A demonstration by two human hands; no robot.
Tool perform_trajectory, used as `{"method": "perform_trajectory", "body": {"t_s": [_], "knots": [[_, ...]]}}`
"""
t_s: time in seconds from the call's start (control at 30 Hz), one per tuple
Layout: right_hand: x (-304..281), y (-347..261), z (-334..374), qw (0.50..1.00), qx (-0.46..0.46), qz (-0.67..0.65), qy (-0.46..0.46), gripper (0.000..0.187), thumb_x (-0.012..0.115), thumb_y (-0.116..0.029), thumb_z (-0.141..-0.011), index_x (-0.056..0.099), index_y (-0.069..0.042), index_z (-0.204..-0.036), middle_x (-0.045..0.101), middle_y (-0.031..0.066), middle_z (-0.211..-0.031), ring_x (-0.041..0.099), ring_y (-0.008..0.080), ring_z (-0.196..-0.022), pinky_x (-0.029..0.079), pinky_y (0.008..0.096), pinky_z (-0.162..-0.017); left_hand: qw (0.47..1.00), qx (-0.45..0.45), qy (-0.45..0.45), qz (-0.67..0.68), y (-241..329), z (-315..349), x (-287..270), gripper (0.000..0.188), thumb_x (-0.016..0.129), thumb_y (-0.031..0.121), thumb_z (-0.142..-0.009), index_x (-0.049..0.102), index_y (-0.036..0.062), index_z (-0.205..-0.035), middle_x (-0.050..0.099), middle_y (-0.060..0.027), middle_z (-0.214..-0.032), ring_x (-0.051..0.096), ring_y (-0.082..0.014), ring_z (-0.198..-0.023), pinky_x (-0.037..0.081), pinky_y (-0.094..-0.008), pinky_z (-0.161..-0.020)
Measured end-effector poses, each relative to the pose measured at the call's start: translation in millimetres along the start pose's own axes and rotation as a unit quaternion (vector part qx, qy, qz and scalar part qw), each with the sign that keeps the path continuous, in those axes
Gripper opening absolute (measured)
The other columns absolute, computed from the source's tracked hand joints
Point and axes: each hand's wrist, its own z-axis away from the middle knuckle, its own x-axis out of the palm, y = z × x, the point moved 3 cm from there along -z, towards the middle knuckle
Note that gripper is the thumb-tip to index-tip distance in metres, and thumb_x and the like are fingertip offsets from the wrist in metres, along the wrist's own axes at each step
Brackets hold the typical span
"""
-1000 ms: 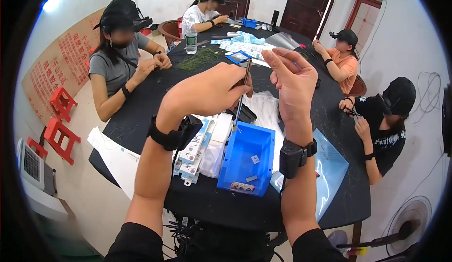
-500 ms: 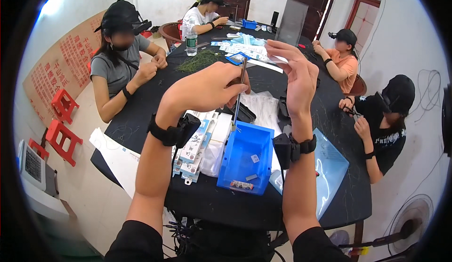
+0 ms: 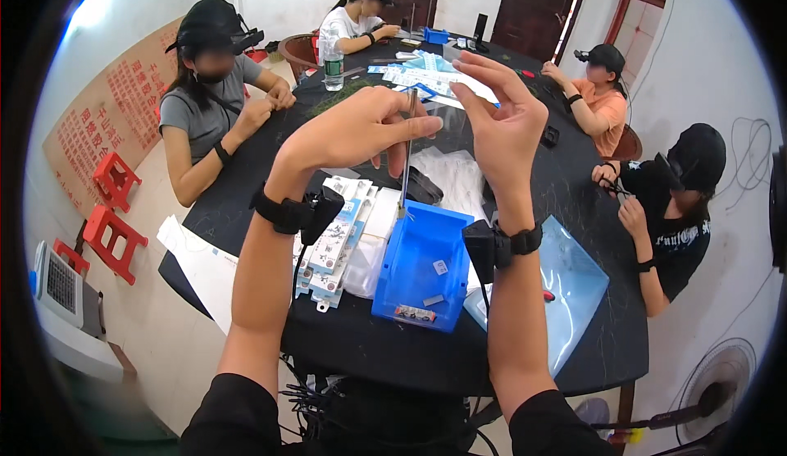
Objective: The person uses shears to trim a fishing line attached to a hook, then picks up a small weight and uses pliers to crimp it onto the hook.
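The left hand [image 3: 357,130] pinches a slim metal rod [image 3: 407,165] nearly upright; its lower end is at the blue bin's [image 3: 416,251] far left corner, though whether they touch is hard to tell. The right hand [image 3: 510,128] is raised beside it, thumb and fingertips parted. White-and-blue packets [image 3: 334,247] lie left of the bin on the black tabletop [image 3: 385,357].

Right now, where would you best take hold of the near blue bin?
Probably the bin by its near rim, from the person's side: its top is open, so that edge could be pinched. Clear plastic crowds its left, and the rod slants toward its far left corner.
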Motion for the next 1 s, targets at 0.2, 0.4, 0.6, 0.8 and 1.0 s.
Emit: {"method": "perform_trajectory", "body": {"t_s": [0.2, 0.4, 0.6, 0.8, 1.0], "knots": [[1.2, 9.8, -0.7, 0.995, 0.086, -0.056, 0.007, 0.061, 0.084, -0.005, -0.093, 0.055, 0.007, -0.145, 0.068, 0.0245, -0.135, 0.074, 0.0297, -0.122, 0.067, 0.0356, -0.091, 0.999, 0.028, 0.020, -0.041, -1.3, -0.4, 0.7, 0.044, 0.066, 0.035, -0.109, 0.074, -0.0038, -0.091, 0.068, -0.0064, -0.055, 0.066, -0.0095, -0.052, 0.047, -0.0251, -0.052], [-22.2, 9.8, 12.7, 0.890, 0.352, -0.017, -0.288, 0.066, 0.090, -0.007, -0.086, 0.061, 0.005, -0.144, 0.081, 0.0201, -0.109, 0.080, 0.0216, -0.099, 0.062, 0.0323, -0.085, 0.999, 0.024, 0.033, -0.005, -1.4, 1.3, 1.4, 0.043, 0.066, 0.033, -0.110, 0.073, -0.0035, -0.088, 0.071, -0.0076, -0.057, 0.068, -0.0114, -0.050, 0.050, -0.0246, -0.053], [-34.4, 7.8, 9.5, 0.880, 0.353, -0.004, -0.319, 0.035, 0.088, -0.005, -0.087, 0.077, 0.004, -0.118, 0.084, 0.0161, -0.098, 0.080, 0.0157, -0.087, 0.062, 0.0283, -0.084, 1.000, 0.011, 0.025, -0.008, -0.6, 0.8, 2.0, 0.039, 0.066, 0.034, -0.110, 0.071, -0.0043, -0.102, 0.072, -0.0089, -0.059, 0.069, -0.0131, -0.052, 0.052, -0.0253, -0.053], [-38.1, -6.7, -4.7, 0.973, 0.223, -0.057, -0.023, 0.029, 0.087, -0.009, -0.093, 0.078, 0.007, -0.116, 0.084, 0.0146, -0.100, 0.080, 0.0165, -0.090, 0.063, 0.0275, -0.080, 0.999, -0.001, 0.034, -0.011, 2.5, 0.6, 3.7, 0.039, 0.067, 0.031, -0.109, 0.073, -0.0052, -0.095, 0.071, -0.0073, -0.060, 0.069, -0.0125, -0.052, 0.051, -0.0257, -0.053], [-10.9, -18.1, -2.9, 0.990, 0.103, -0.067, 0.073, 0.024, 0.086, -0.002, -0.093, 0.076, 0.011, -0.111, 0.082, 0.0178, -0.098, 0.082, 0.0198, -0.089, 0.064, 0.0267, -0.077, 0.998, -0.012, 0.043, -0.033, 10.1, 1.3, 9.5, 0.035, 0.067, 0.027, -0.109, 0.073, -0.0047, -0.095, 0.070, -0.0085, -0.059, 0.066, -0.0124, -0.051, 0.051, -0.0282, -0.054]]}}
